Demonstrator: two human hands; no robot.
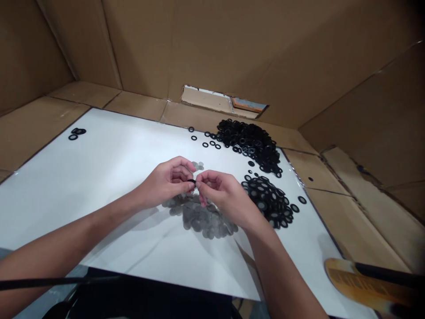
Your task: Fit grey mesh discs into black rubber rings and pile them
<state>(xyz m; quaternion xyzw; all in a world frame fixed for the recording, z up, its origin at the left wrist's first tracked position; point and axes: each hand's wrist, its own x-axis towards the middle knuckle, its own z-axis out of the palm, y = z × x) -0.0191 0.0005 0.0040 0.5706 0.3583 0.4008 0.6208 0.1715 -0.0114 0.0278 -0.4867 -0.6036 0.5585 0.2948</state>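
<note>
On a white sheet (99, 177) in a cardboard enclosure (212, 48), our left hand (168, 180) and right hand (226, 195) pinch a small black rubber ring (191, 181) between closed fingertips, above grey metal discs (199, 217) at mid-sheet, with black rings (249, 144) heaped toward the far right corner.

Black rings (249, 144) heap at upper right — grey discs (201, 217) lie centre, on a white sheet (99, 177) — brown cardboard (232, 53) behind.

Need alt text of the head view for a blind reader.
The left hand and right hand pinch a small black ring over a white sheet. Beneath lies a pile of grey discs; to the right, a heap of black rings and a cluster of rings with grey centres.
</note>
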